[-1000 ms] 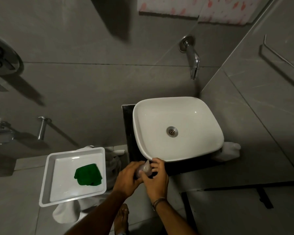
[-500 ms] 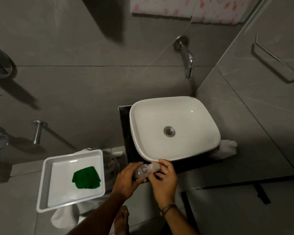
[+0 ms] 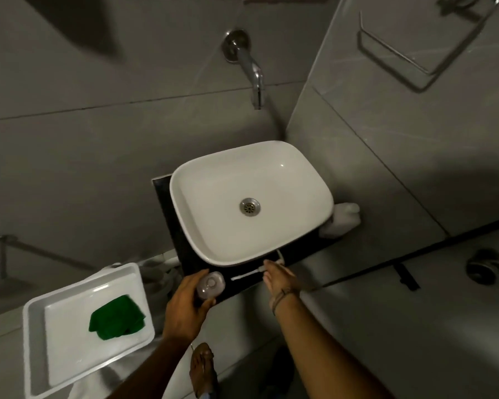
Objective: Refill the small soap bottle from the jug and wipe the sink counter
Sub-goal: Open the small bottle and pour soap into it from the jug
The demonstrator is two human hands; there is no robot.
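Observation:
My left hand (image 3: 185,306) is closed around the small translucent soap bottle (image 3: 211,285), which stands uncapped on the black counter (image 3: 167,208) in front of the white basin (image 3: 213,249). To its right, the bottle's white pump (image 3: 260,269) lies on the counter's front edge, its thin tube pointing left toward the bottle. The fingers of my right hand (image 3: 280,279) rest on the pump's head. The white refill jug (image 3: 343,223) stands behind the basin's right corner, partly hidden. A green cloth (image 3: 116,316) lies in a white tray (image 3: 31,341) at the lower left.
A chrome wall spout (image 3: 252,70) hangs over the basin. A towel rail (image 3: 401,56) is on the right wall. The tray rests on white fabric left of the counter. My sandalled foot (image 3: 203,370) is on the grey floor below.
The pump has come out of the bottle. My right hand carried it to the right and laid it on the counter, while my left hand kept hold of the bottle.

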